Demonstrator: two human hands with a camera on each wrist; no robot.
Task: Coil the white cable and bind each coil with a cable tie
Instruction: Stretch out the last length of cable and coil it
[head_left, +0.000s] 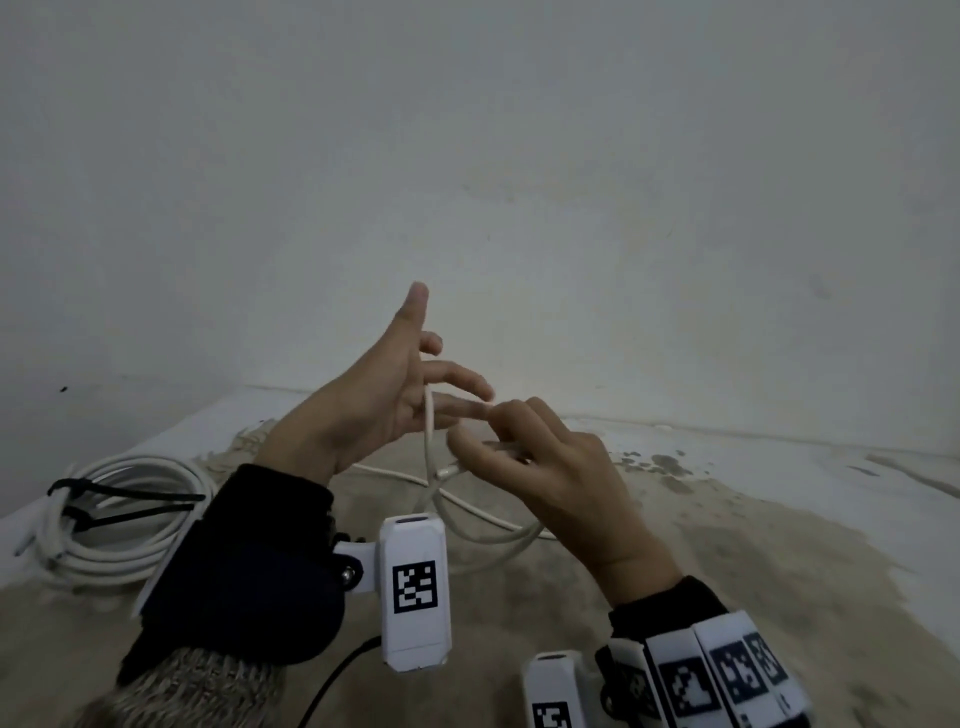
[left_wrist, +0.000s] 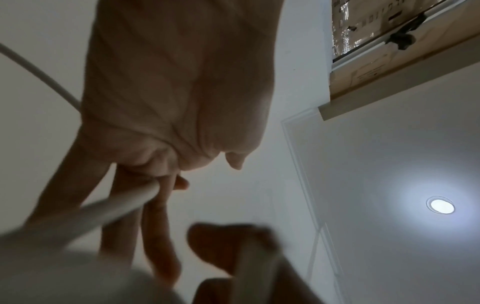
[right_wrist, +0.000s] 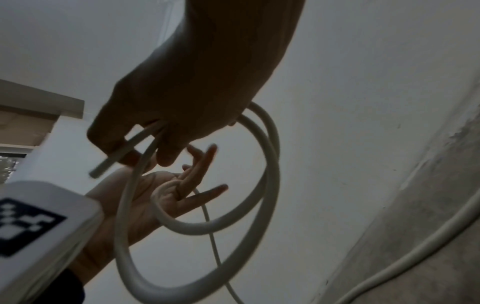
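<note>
Forming a loop at frame centre: right hand (head_left: 540, 467) pinches the cable (right_wrist: 259, 205) near its cut end; left hand (head_left: 384, 395), fingers spread, carries the springy, light turns.

White cable (head_left: 434, 441), black cable ties (head_left: 130, 501), mottled beige-and-white floor (head_left: 727, 545)
</note>
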